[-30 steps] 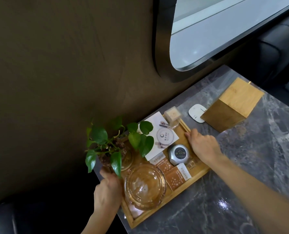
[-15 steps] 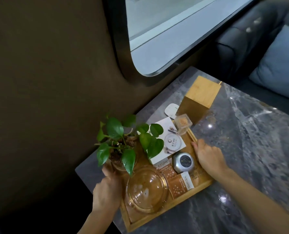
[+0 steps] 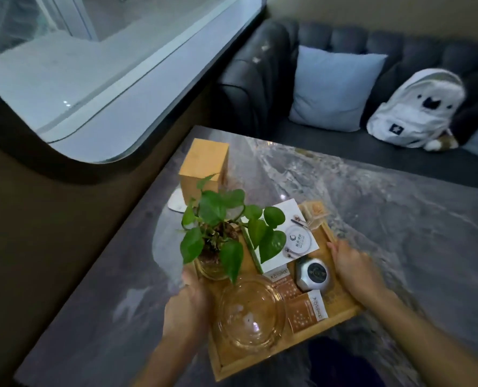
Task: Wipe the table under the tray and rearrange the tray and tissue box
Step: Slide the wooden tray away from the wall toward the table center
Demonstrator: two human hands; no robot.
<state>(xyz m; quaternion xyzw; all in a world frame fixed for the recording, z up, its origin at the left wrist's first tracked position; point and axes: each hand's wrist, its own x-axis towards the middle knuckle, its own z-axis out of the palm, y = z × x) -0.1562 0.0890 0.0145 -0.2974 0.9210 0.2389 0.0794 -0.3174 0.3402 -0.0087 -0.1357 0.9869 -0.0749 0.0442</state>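
A wooden tray (image 3: 263,358) sits low in the middle of the view, over the grey marble table (image 3: 399,224). My left hand (image 3: 187,305) grips its left edge and my right hand (image 3: 355,269) grips its right edge. The tray carries a potted green plant (image 3: 221,224), a glass ashtray (image 3: 250,312), a round silver device (image 3: 313,273), a white card (image 3: 293,236) and brown packets (image 3: 306,311). The wooden tissue box (image 3: 204,166) stands on the table behind the plant. I cannot tell if the tray is lifted off the table.
A small white pad (image 3: 176,202) lies left of the tissue box. A dark wall and window (image 3: 92,68) run along the table's left side. A dark sofa (image 3: 260,79) with a pale blue cushion (image 3: 332,88) and white backpack (image 3: 416,107) stands behind the table.
With both hands on it, the tray has moved away from the wall toward the table's middle, baring the table by the wall. The view has swung right, bringing the sofa in.
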